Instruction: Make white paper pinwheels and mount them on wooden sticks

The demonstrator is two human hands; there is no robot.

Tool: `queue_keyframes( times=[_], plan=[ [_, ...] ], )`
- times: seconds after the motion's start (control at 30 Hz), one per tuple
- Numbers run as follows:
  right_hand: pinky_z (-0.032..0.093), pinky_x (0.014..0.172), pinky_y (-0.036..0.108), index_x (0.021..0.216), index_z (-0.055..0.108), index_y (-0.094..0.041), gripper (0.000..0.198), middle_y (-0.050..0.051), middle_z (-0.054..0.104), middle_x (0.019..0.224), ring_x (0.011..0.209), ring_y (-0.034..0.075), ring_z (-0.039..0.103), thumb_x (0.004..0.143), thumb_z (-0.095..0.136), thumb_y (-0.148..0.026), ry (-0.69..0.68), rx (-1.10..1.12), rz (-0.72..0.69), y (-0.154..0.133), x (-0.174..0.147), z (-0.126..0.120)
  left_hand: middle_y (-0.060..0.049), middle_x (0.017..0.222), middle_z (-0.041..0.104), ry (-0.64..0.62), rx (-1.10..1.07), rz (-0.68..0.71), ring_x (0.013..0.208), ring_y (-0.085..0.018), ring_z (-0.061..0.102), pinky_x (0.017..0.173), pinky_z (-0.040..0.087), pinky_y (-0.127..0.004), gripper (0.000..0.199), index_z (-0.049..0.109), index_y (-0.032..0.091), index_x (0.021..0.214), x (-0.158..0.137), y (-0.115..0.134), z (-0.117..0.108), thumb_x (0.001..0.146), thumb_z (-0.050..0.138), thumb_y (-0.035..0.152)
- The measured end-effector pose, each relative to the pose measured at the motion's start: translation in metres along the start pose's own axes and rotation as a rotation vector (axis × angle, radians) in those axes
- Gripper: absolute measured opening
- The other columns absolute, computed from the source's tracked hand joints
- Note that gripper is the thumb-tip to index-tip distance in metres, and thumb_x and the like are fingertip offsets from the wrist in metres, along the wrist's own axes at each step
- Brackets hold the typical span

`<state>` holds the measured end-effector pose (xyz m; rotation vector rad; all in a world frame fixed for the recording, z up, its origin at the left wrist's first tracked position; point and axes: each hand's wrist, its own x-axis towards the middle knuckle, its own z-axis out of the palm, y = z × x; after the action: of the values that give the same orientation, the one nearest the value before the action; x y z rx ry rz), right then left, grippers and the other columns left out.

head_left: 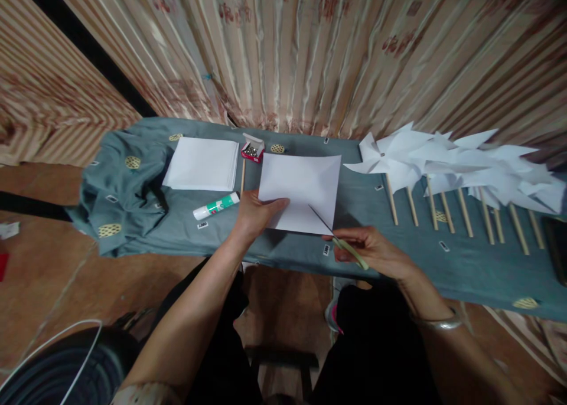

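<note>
A white sheet of paper [303,183] is held up at its left edge by my left hand [257,213], thumb on top and fingers hidden beneath. My right hand [367,248] grips a pair of scissors [349,252] with pale green handles. The dark blade points up and left over the paper's lower right part; whether it cuts into the sheet I cannot tell. Left of my left hand lies a glue stick [216,205] with a green and white label. A thin wooden stick [243,176] stands out just beyond that hand.
A stack of white paper [202,164] lies at the left on the green cloth [283,257]. An open red box [252,151] of small metal pins sits behind. Several white paper pinwheels [411,151] on wooden sticks overlap at the right. A pleated curtain [283,56] hangs behind.
</note>
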<state>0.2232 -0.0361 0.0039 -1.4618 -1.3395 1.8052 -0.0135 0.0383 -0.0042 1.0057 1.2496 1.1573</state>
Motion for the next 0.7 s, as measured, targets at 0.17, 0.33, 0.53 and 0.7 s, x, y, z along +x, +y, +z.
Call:
queue_keyframes(
  times=[0.17,0.33,0.53,0.7],
  plan=[
    [0.047,0.054,0.022,0.087,0.075,-0.015,0.050,-0.003,0.064,0.060,0.055,0.009,0.057,0.050,0.093,-0.044,0.031,0.068,0.069,0.0020,0.0001,-0.0004,-0.006,0.075,0.076,0.001,-0.013,-0.025,0.069,-0.020,0.067,0.069,0.055,-0.032,0.034,0.075,0.012,0.072,0.0017,-0.0013,0.0000,0.045,0.086,0.028],
    [0.049,0.055,0.023,0.093,0.074,-0.015,0.054,-0.004,0.065,0.058,0.055,0.010,0.060,0.049,0.093,-0.040,0.044,0.130,0.126,0.0041,0.0001,-0.0013,-0.006,0.074,0.076,-0.010,-0.044,-0.029,0.067,-0.018,0.067,0.068,0.055,-0.030,0.032,0.075,0.011,0.072,0.0008,-0.0019,-0.0001,0.046,0.087,0.026],
    [0.048,0.054,0.022,0.097,0.075,-0.014,0.051,-0.002,0.067,0.061,0.056,0.011,0.061,0.053,0.091,-0.034,0.032,0.119,0.121,0.0054,-0.0004,-0.0024,-0.005,0.071,0.075,-0.025,-0.067,-0.050,0.064,-0.016,0.065,0.067,0.054,-0.029,0.033,0.075,0.011,0.070,0.0020,-0.0041,-0.0009,0.045,0.089,0.026],
    [0.052,0.057,0.025,0.100,0.075,-0.014,0.050,0.000,0.068,0.064,0.060,0.013,0.064,0.056,0.090,-0.033,0.017,0.102,0.114,0.0083,0.0002,-0.0050,-0.005,0.072,0.075,-0.022,-0.064,-0.073,0.065,-0.016,0.065,0.068,0.054,-0.029,0.031,0.075,0.011,0.070,0.0015,-0.0023,0.0003,0.045,0.087,0.025]
  ],
)
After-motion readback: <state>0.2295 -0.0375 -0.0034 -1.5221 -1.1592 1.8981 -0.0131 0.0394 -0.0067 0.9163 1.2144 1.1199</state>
